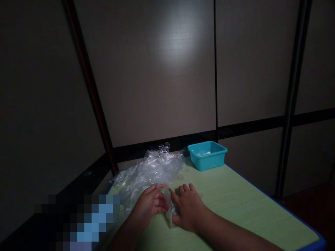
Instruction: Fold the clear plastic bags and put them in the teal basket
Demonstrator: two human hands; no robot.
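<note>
My left hand (151, 204) and my right hand (190, 207) meet near the front of a green table (235, 205). Between them stands a small piece of clear plastic (169, 209), held upright. The fingers of my left hand curl and pinch its left side. My right hand grips its right side with thumb and fingers closed on it. Just behind my hands lies a crumpled heap of clear plastic bags (150, 169).
A teal plastic tub (207, 155) with something pale inside sits at the table's far edge. The table has a blue rim (311, 244). Grey wall panels with dark frames stand behind. A blurred patch covers the lower left.
</note>
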